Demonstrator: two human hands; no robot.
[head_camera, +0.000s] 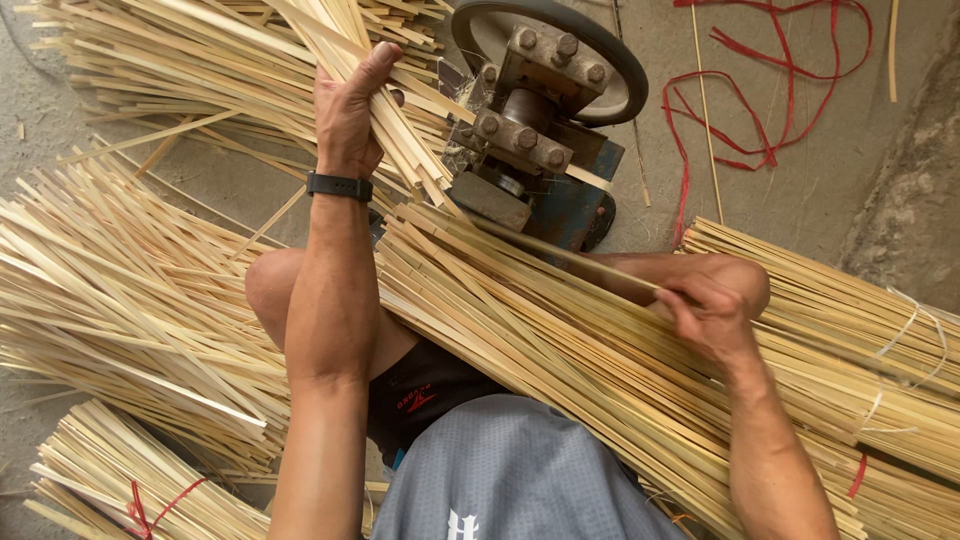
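Left hand, grip closed around a fan of pale, flat split-bamboo strips, thumb laid along their upper face and fingers wrapped beneath; a black band watch circles the wrist. Right hand, grip pinched shut on a single thin bamboo sliver, which runs straight and slightly uphill from the fingers toward the small splitting machine. Machine: dull grey metal block with round bolt heads, a dark-rimmed wheel behind it and a blue-painted base (paint worn at the edges); it stands on the grey concrete floor, just beyond the person's knees. Across the lap lies a thick, long bundle of straw-coloured bamboo strips, square-edged and fibrous, passing under the right hand and tied near its far end with pale cord. Loose heaps of similar strips lie at the left, one lower bundle bound with red string. Tangled red plastic strapping lies on the floor at upper right. Grey knit shirt fills the lower edge.
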